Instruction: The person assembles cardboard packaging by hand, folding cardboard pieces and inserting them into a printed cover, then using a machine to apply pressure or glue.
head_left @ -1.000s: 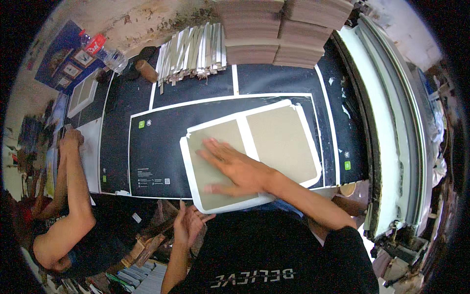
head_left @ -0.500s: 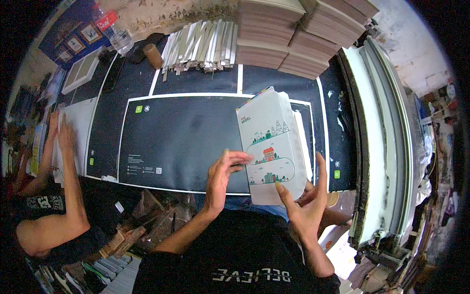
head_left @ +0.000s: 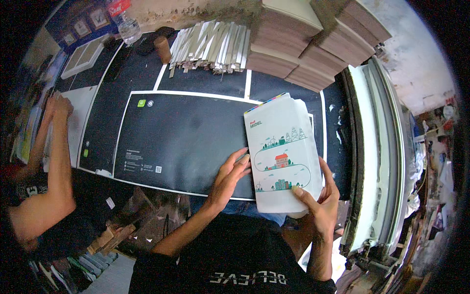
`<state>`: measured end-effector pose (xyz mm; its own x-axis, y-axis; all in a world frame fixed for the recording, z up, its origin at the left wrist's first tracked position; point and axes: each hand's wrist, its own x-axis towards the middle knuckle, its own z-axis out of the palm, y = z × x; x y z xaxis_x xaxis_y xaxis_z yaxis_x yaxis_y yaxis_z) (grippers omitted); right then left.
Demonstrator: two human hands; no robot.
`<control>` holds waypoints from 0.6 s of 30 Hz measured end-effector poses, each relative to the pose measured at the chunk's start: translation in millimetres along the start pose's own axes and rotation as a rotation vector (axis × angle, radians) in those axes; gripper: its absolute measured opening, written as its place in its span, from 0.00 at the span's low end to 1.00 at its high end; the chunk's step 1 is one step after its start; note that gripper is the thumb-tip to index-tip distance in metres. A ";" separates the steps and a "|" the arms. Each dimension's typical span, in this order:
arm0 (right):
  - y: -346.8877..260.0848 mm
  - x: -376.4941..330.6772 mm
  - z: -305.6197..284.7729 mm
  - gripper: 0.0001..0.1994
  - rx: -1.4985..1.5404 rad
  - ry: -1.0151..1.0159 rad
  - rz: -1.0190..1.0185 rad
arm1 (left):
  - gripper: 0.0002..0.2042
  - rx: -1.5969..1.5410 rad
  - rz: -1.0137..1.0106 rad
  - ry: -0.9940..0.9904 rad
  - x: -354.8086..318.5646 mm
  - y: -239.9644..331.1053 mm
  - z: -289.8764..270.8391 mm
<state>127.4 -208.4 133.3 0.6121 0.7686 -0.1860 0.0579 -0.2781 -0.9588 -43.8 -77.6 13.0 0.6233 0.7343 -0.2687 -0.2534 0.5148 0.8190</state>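
From where I stand: printed white sheets [head_left: 283, 147] over the dark tabletop's [head_left: 181, 142] right part. Right hand [head_left: 324, 203] clamps their right edge, thumb in front. Left hand [head_left: 227, 181]: fingers loosely together at left edge, contact unclear. Best: light thumb, edges squared.

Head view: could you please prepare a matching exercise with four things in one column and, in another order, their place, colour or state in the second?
Column 1
1. Printed papers
2. Strips
3. Boards
4. Bottle

Column 2
A. Brownish, in tall stacks
B. Clear, with a red label
C. White, between the left hand and the right hand
D. Narrow, in a loose heap

Right pairs: 1-C, 2-D, 3-A, 4-B
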 end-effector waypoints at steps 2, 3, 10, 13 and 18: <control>-1.2 0.1 -8.1 0.47 0.037 0.002 0.002 | 0.30 -0.086 -0.049 0.005 8.6 4.9 9.0; 4.0 -0.6 -17.5 0.47 0.036 -0.027 -0.003 | 0.30 -0.112 -0.065 -0.028 13.3 4.6 11.6; 12.3 -20.7 -73.3 0.49 0.118 -0.206 0.091 | 0.27 0.024 0.007 -0.062 4.4 -3.8 39.6; 27.2 -31.5 -84.7 0.44 0.146 -0.207 0.105 | 0.27 0.122 0.114 -0.083 -10.4 4.7 41.9; 40.7 -34.9 -90.1 0.33 0.164 -0.295 0.024 | 0.28 0.025 0.106 -0.177 -17.7 2.3 35.2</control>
<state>179.5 -298.5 120.1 0.3562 0.9032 -0.2396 -0.0959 -0.2198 -0.9708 -29.4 -105.0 37.5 0.7153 0.6931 -0.0890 -0.3071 0.4262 0.8509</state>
